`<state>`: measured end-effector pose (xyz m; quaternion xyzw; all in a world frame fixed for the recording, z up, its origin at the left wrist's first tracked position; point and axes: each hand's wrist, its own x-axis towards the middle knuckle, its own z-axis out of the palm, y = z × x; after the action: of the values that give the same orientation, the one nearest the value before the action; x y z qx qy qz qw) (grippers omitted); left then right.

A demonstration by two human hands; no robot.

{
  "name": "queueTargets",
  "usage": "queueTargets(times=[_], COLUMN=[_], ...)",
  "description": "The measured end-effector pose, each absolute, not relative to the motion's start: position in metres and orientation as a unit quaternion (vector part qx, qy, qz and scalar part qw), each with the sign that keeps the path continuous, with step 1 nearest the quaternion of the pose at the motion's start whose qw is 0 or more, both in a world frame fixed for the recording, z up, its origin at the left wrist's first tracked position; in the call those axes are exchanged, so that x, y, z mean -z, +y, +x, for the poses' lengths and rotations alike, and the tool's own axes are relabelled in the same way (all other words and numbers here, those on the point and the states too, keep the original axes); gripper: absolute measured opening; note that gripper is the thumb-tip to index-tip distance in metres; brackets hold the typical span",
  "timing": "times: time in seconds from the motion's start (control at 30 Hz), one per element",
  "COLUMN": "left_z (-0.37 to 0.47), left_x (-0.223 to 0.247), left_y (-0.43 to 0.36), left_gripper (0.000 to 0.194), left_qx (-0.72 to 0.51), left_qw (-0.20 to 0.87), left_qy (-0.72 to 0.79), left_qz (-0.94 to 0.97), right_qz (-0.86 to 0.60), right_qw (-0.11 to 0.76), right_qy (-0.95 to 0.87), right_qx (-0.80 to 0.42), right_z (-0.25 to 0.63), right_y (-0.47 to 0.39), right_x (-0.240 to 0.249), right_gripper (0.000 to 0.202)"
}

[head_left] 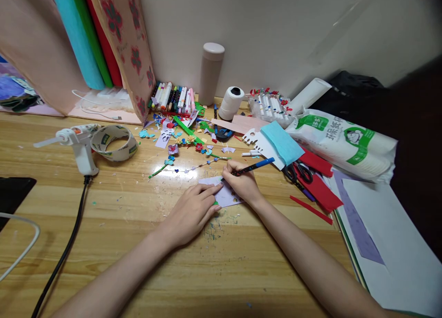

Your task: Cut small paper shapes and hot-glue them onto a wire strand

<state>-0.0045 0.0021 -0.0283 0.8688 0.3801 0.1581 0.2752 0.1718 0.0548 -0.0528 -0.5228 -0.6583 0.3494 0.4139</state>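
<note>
A small piece of lilac paper (226, 197) lies flat on the wooden table. My left hand (189, 209) rests with its fingers stretched out, the fingertips pressing on the paper's left part. In my right hand (241, 184) is a dark marker pen (253, 166) with a blue end, held in a writing grip. Its tip points down at the upper part of the paper. Some dark marks or holes show near the paper's lower right, partly behind my right hand. A bit of green shows at the paper's lower edge. Just beyond lies a garland of paper flowers (186, 169).
At the left stand a white glue gun (81, 152) with a black cord and a tape roll (115, 145). Behind are markers (172, 99), a tumbler (211, 73) and a thread spool (230, 103). Scissors (299, 173), red paper (321, 191) and bagged paper cups (345, 140) lie right.
</note>
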Motion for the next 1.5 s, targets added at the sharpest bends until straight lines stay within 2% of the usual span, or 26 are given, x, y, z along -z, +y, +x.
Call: queueTargets(times=[0.27, 1.0, 1.27, 1.5], left_z=[-0.005, -0.004, -0.006, 0.006], left_x=[0.029, 0.028, 0.028, 0.03], left_y=[0.002, 0.003, 0.001, -0.002], left_gripper=[0.027, 0.028, 0.029, 0.027], left_qx=[-0.163, -0.17, -0.143, -0.136], left_qw=[0.273, 0.269, 0.228, 0.139], left_qy=[0.378, 0.378, 0.375, 0.385], left_qz=[0.87, 0.87, 0.887, 0.902], right_qz=[-0.525, -0.535, -0.539, -0.534], right_qw=[0.404, 0.4, 0.513, 0.463], right_qy=[-0.646, -0.658, -0.515, -0.561], right_qx=[-0.379, -0.347, -0.426, -0.431], right_z=[0.173, 0.172, 0.181, 0.186], right_y=[0.055, 0.054, 0.06, 0.056], right_x=[0.051, 0.052, 0.046, 0.046], right_gripper=[0.032, 0.031, 0.03, 0.026])
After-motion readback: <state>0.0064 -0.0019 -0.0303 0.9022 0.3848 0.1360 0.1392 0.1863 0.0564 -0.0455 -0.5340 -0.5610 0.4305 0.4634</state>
